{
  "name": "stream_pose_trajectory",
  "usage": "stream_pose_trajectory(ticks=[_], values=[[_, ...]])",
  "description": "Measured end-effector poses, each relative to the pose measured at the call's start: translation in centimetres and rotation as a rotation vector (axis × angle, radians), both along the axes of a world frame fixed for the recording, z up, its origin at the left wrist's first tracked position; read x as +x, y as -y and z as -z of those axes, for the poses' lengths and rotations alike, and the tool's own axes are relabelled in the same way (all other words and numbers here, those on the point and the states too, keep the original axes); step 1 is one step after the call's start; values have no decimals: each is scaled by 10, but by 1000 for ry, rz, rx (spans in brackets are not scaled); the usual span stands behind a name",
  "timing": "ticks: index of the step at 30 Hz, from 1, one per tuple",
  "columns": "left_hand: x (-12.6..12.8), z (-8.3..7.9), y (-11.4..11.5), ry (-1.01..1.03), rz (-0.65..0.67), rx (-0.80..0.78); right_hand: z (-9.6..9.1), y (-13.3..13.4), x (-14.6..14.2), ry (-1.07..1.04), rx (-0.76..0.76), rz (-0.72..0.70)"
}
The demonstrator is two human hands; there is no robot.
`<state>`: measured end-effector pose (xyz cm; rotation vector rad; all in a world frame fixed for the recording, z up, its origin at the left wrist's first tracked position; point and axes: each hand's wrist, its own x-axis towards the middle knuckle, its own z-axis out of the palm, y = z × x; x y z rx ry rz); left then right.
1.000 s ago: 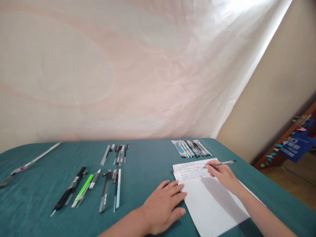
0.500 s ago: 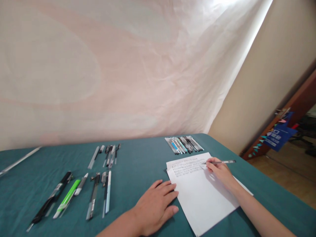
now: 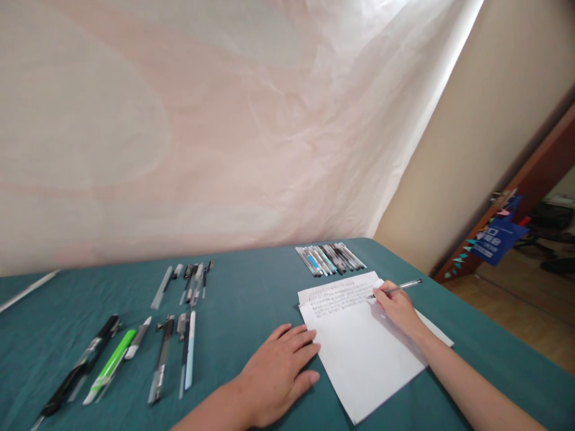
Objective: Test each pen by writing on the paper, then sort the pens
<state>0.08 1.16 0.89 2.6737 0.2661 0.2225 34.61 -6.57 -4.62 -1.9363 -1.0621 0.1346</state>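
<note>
My right hand [image 3: 398, 308] pinches a slim clear pen with a dark end [image 3: 406, 285], its tip at the upper part of the white paper [image 3: 368, 359]. Lines of small dark handwriting [image 3: 339, 299] cover the top of the sheet; the words are too small to read. A second sheet's edge shows beneath it. My left hand [image 3: 285, 371] lies flat with fingers stretched out, fingertips touching the sheet's left edge. Behind the paper, several pens [image 3: 330, 259] lie side by side in a row.
On the green tablecloth [image 3: 242, 305] at left lie a green pen [image 3: 110, 365], a black pen [image 3: 81, 371], a pale blue pen [image 3: 190, 353] and a back group of pens [image 3: 193, 281]. A pale curtain [image 3: 202, 149] hangs behind the table. A blue sign [image 3: 498, 242] hangs right.
The whole view has shifted slightly, so things sit a little farther left. The pen in my right hand has tilted, its rear end higher. My left hand stays on the paper's edge.
</note>
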Motion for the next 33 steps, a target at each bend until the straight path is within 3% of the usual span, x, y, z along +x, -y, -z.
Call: stream_pose_trajectory(ticks=[33], values=[[0, 1, 2, 11, -1, 14, 1, 0, 3, 147, -42, -22]])
